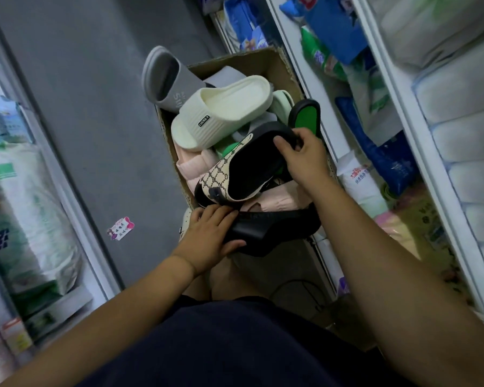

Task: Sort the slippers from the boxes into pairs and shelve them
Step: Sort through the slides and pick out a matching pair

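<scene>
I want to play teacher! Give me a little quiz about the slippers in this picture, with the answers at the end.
1. True or false: the cream slipper lies on top of the pile in the cardboard box.
2. Which thing does the right hand grip? A: the grey slipper. B: the patterned-strap slipper. C: a blue packet.
3. Fill the gap: the left hand holds the other slipper, and its colour is ____.

Key: 1 true; 2 B; 3 black.
</scene>
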`<state>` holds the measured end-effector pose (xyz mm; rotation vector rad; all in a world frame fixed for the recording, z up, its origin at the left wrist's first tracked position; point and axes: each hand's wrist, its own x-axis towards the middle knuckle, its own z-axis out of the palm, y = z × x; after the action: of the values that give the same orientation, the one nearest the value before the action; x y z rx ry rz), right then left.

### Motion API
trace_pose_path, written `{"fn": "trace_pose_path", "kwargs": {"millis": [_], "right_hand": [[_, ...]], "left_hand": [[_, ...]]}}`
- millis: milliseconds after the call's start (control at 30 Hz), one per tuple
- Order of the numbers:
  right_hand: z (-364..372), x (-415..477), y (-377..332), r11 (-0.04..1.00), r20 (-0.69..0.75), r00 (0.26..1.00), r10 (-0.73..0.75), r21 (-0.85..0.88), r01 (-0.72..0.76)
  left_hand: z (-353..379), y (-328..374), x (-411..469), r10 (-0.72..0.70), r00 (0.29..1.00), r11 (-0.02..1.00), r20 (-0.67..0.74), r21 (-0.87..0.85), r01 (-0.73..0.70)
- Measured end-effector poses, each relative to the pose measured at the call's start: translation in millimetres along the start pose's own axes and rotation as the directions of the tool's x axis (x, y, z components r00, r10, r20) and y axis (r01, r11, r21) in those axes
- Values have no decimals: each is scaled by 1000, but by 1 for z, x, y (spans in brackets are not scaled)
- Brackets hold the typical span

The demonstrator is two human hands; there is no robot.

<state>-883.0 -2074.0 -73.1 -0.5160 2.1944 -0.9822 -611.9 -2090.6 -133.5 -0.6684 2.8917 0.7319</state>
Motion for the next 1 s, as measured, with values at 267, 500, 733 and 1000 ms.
{"fn": "trace_pose_path", "kwargs": {"millis": [267,500,733,1000], "right_hand": [[-57,-34,-5,904,-130,960,249,387,-182],[-57,-73,-4,667,27,891,454,653,-360],[-22,-95,5,760,143,920,364,526,-382],[4,-80,68,885,73,935,348,-354,-301]], "left_hand": [[-22,0,4,-375,905,865,203,-275,420],[-103,11,50,-621,719,-81,312,-938,338],[-145,-9,53,-722,576,-382,383,-915,130],[-162,-68,-7,-870,365,-266,333,-938,221]]}}
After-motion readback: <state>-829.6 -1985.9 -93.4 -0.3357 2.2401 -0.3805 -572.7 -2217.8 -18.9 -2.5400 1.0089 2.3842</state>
